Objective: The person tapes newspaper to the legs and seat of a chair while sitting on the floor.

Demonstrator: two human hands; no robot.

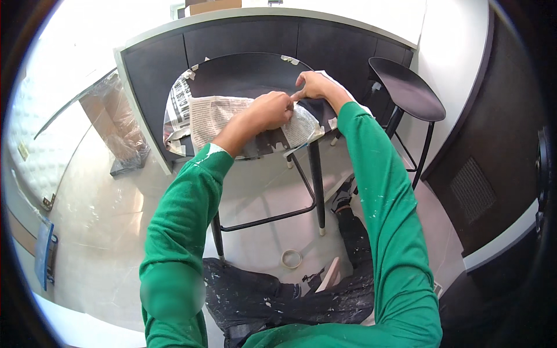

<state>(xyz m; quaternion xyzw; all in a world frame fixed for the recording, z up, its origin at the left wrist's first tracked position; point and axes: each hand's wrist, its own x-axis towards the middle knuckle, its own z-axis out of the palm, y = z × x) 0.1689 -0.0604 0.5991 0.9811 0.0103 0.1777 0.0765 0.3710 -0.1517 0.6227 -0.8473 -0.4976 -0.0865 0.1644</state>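
- The left hand (271, 110) is pressing down on the newspaper (216, 116) lying across the black stool (243, 72) seat, fingers curled together on the paper.
- The right hand (315, 86) is pinching the newspaper's edge at the stool's far-right rim.
- Judgement: the covering step is underway; next, the edge needs fastening, and a tape roll (291, 258) is lying on the floor below the stool.

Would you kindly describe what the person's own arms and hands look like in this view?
Both arms wear long, bright green sleeves flecked with white paint spots. The left sleeve is pushed up, leaving the forearm bare; the right sleeve reaches the wrist. The left hand and right hand are bare: no gloves.
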